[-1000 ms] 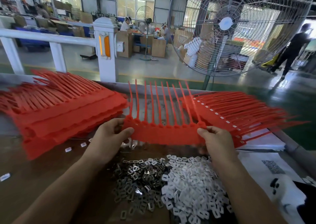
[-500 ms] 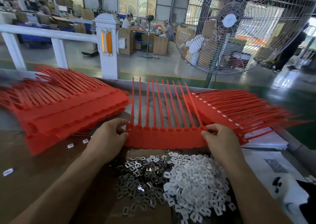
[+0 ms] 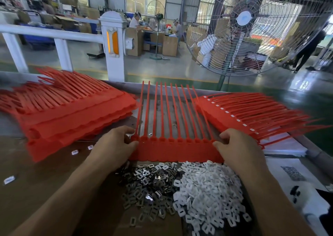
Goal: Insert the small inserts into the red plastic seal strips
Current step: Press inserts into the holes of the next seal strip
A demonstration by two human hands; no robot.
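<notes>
A red comb-like sheet of seal strips (image 3: 175, 150) lies flat in front of me, its thin tails pointing away. My left hand (image 3: 115, 145) grips its left end and my right hand (image 3: 236, 147) grips its right end. Just below it lie a heap of small grey metal inserts (image 3: 147, 185) and a heap of small white plastic inserts (image 3: 207, 190). A thick stack of red strip sheets (image 3: 68, 116) sits at the left. Another red stack (image 3: 239, 115) at the right shows white inserts in its heads.
The brown table (image 3: 45, 178) carries a few stray white inserts (image 3: 74, 152) at the left. White printed paper (image 3: 288, 172) lies at the right. A large standing fan (image 3: 248, 25) and a white railing post (image 3: 112, 44) stand beyond the table's far edge.
The sheet between my hands has come down from a raised, tilted hold to lie flat on the table just above the insert heaps. Both hands kept hold of its ends.
</notes>
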